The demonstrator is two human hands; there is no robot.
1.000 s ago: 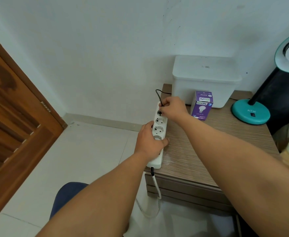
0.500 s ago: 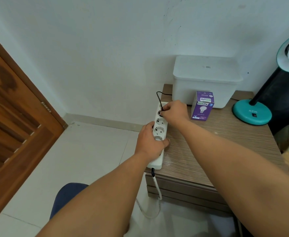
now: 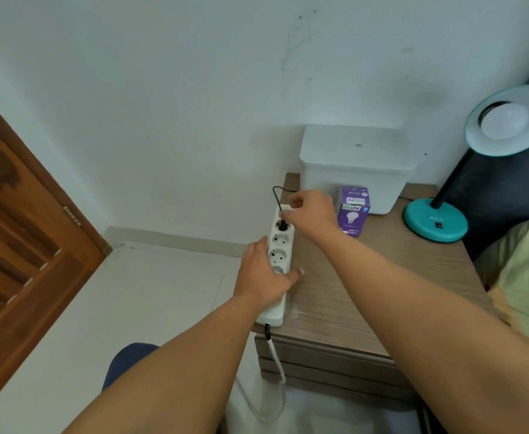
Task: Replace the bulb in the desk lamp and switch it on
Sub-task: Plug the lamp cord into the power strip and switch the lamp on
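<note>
A white power strip (image 3: 281,242) lies along the left edge of the wooden bedside table (image 3: 366,286). My left hand (image 3: 264,275) presses down on its near half. The lamp's black plug (image 3: 282,226) sits in the farthest socket, its thin cord looping up behind my right hand (image 3: 311,214). That hand's thumb and fingertips pinch at the top of the plug. The teal desk lamp (image 3: 435,221) stands at the table's far right, its shade tilted toward me with a white, unlit bulb (image 3: 502,121) in it. A purple bulb box (image 3: 353,211) stands upright next to my right hand.
A white lidded box (image 3: 355,166) sits against the wall behind the bulb box. A wooden door (image 3: 22,233) is at the left over a pale tiled floor. A dark headboard and a green pillow (image 3: 523,274) border the table on the right.
My right hand has lifted slightly up and right, uncovering the plug seated in the far socket. The view has shifted, so the lamp's shade and bulb show more fully. My left hand stays put.
</note>
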